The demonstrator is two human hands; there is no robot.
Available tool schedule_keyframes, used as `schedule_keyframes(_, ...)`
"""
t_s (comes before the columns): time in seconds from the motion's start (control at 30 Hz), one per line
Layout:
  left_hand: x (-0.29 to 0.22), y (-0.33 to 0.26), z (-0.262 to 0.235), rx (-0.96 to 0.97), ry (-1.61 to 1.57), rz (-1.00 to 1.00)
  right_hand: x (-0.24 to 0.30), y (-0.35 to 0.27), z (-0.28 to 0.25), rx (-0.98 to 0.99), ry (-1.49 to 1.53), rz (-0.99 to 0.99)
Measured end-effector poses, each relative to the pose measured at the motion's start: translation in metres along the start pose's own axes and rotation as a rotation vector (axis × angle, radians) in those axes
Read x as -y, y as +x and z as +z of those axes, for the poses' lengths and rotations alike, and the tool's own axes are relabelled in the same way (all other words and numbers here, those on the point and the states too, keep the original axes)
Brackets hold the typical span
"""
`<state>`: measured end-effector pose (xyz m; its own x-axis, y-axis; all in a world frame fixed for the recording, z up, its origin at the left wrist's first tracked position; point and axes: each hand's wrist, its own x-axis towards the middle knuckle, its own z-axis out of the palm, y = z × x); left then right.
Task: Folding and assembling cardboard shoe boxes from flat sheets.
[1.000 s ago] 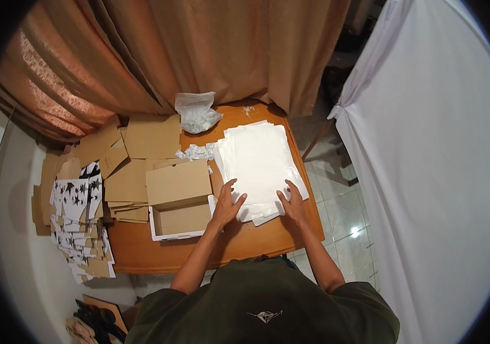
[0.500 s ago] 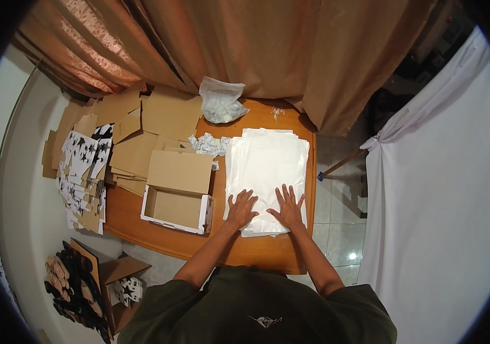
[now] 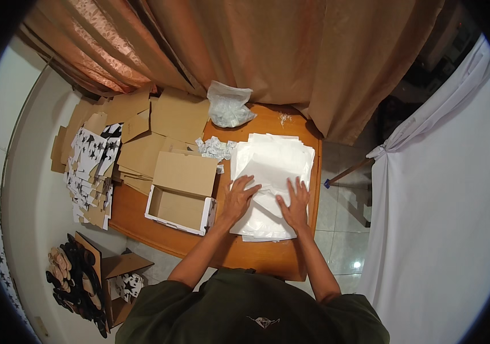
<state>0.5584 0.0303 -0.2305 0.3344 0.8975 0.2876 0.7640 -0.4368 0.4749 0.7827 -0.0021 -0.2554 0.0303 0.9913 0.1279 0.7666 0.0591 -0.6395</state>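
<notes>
A stack of white tissue paper sheets [image 3: 271, 221] lies on the wooden table in front of me. Its top sheet is bent up into a greyish flap [image 3: 273, 172] across the middle. My left hand [image 3: 238, 202] rests at the left side of this flap, fingers apart and stretched forward. On the flap's right side is my right hand [image 3: 295, 206], its fingers also spread. Both hands touch the paper, though the fingertips' exact contact is hard to make out. Left of the stack stands an open cardboard box [image 3: 179, 209] with its lid raised.
Small silvery packets [image 3: 215, 149] lie beyond the box, near a clear plastic bag [image 3: 230, 106]. Flat cardboard blanks [image 3: 179, 114] and star-printed pieces [image 3: 90, 155] pile up at the left. Shoes [image 3: 76, 281] sit low at the left. A white cloth [image 3: 428, 218] hangs at the right.
Both hands have moved forward over the stack, away from me. The top sheet, flat before, is now bent up between them. The whole view has shifted slightly.
</notes>
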Motion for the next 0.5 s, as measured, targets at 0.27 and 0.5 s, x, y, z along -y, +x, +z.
schedule_keyframes(0.27, -0.023, 0.006, -0.143, 0.003, 0.089, 0.245, 0.020, 0.024, -0.031, -0.132, 1.255, 0.815)
schedule_keyframes(0.5, 0.014, -0.049, -0.215, 0.077, 0.153, 0.245, 0.047, 0.031, -0.009, 0.116, 1.910, 0.621)
